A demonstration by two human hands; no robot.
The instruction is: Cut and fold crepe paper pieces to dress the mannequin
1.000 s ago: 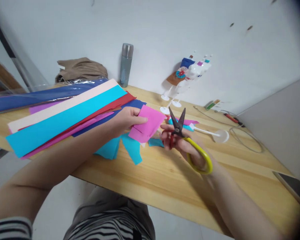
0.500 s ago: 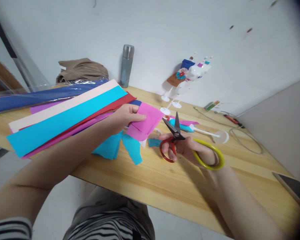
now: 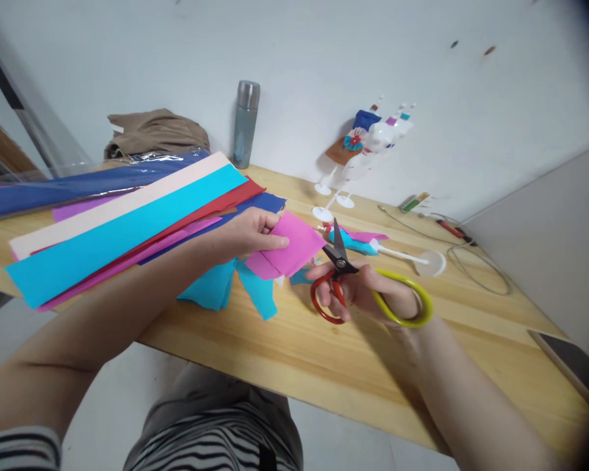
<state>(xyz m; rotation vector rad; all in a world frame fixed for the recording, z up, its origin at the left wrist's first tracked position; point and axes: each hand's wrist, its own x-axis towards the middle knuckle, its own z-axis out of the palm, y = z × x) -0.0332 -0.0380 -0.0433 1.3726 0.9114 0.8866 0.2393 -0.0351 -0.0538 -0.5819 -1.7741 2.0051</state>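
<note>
My left hand (image 3: 248,234) pinches a folded pink paper piece (image 3: 289,252) just above the wooden table (image 3: 324,353). My right hand (image 3: 368,294) grips scissors (image 3: 346,278) with one red and one yellow handle loop. The dark blades are spread and point up and left, close to the pink paper's right edge. Cyan paper scraps (image 3: 235,291) lie on the table under the pink piece.
Long paper sheets in cyan (image 3: 122,235), cream, red, purple and blue lie at the left. At the back stand a grey bottle (image 3: 245,124), a brown cloth (image 3: 152,131) and white plastic stands with paper bits (image 3: 368,147). Cables (image 3: 471,261) lie at the right, a dark flat device (image 3: 569,366) near the right edge.
My right hand has turned the scissors from upright to lying lower, and brought the blades leftward to the pink paper's edge. My left hand lowered the pink paper slightly.
</note>
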